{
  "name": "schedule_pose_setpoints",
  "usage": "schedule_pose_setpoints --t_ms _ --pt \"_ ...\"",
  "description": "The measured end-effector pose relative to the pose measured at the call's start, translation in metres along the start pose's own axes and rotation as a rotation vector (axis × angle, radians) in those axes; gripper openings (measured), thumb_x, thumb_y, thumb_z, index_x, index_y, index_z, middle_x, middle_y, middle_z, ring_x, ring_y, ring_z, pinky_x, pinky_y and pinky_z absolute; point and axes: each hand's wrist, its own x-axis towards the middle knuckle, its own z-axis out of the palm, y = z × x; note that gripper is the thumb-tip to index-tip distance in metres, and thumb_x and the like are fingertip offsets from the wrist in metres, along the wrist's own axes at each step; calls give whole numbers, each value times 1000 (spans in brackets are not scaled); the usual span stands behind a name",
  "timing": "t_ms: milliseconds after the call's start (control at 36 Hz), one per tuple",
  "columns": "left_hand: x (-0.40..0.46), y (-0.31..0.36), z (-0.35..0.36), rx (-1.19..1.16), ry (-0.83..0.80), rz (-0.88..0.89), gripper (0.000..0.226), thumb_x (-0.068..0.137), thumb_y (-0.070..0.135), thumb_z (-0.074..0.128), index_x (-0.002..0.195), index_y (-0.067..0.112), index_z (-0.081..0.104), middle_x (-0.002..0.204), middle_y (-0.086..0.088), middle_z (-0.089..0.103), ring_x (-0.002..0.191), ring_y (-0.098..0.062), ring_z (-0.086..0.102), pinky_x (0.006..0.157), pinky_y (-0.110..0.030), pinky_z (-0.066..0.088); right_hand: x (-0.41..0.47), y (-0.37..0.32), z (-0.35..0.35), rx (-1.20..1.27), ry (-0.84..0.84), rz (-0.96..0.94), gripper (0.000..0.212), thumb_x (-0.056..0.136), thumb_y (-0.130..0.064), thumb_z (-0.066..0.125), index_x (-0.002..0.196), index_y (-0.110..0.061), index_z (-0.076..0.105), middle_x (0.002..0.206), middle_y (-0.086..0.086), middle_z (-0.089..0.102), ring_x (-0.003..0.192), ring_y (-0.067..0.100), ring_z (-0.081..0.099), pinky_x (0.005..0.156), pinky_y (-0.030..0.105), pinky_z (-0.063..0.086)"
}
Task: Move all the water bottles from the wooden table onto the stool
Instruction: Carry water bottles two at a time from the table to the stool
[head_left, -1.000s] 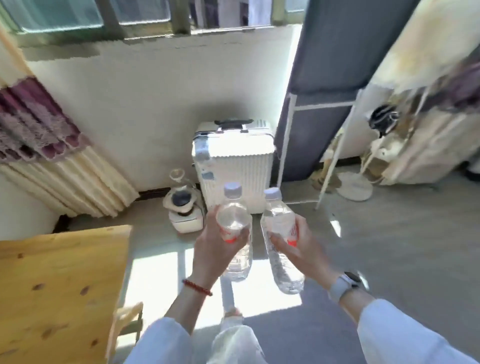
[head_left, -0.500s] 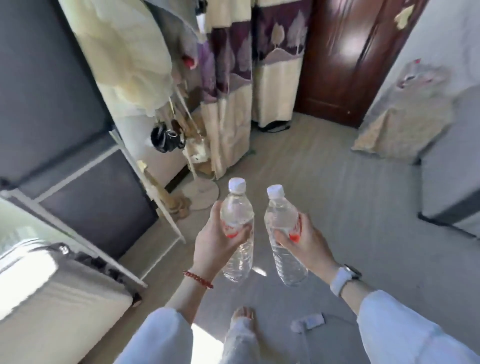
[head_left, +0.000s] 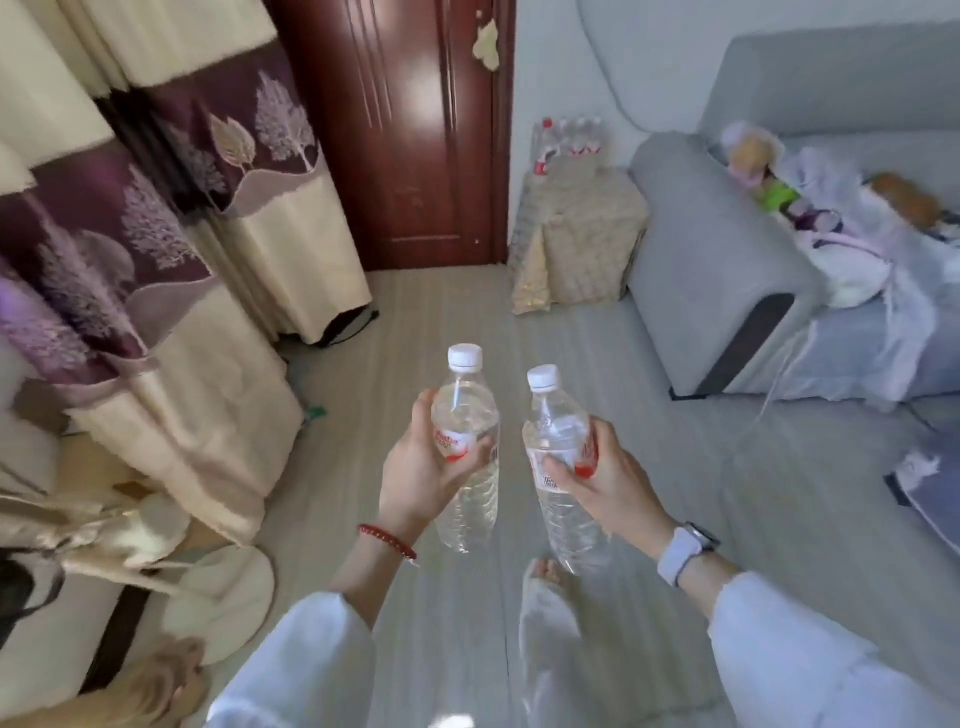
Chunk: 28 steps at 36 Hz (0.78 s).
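My left hand (head_left: 415, 470) grips a clear water bottle (head_left: 466, 410) with a white cap and red label, held upright over the floor. My right hand (head_left: 605, 480) grips a second clear bottle (head_left: 551, 431), tilted slightly left. Both are in mid-air at the centre of the view. Ahead, by the wall, stands a stool draped in a beige patterned cloth (head_left: 576, 234). Several water bottles (head_left: 569, 137) with red labels stand on top of it. The wooden table is out of view.
A dark red door (head_left: 405, 124) is behind and left of the stool. A grey sofa (head_left: 727, 249) with toys and clothes fills the right. Purple and cream curtains (head_left: 156, 223) hang at left. Grey floor lies between me and the stool. My foot (head_left: 543, 571) shows below the bottles.
The view has swung right from the suitcase and window to the door, sofa and stool. Both hands keep the same grip on their bottles in front of me.
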Motion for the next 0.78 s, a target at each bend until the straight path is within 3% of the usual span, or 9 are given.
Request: schedule_pose_setpoints --t_ms 250,417,583,778 --pt "236 45 100 -52 -67 28 73 71 55 67 126 24 31 87 1 67 77 -22 64 68 -41 54 229 48 -78 -13 86 28 62 73 -61 57 118 -25 33 98 -11 59 84 14 58 70 29 43" --pt "365 62 142 -77 -58 34 75 70 52 70 128 24 32 70 10 58 63 -12 59 59 -31 49 361 64 -116 -18 111 70 60 76 -56 60 117 -20 34 91 -9 59 82 16 58 66 29 40" --pt "504 58 189 -97 -75 33 71 70 46 72 125 21 35 90 1 66 80 -21 64 72 -40 53 496 88 -133 48 116 80 60 74 -55 62 119 -25 36 95 -14 60 85 12 60 73 31 46" --pt "674 50 250 -162 -129 34 68 69 43 74 122 26 35 93 8 64 84 -13 62 73 -29 49 668 112 -156 126 103 101 55 71 -54 65 111 -34 33 97 -24 52 91 8 57 77 26 44"
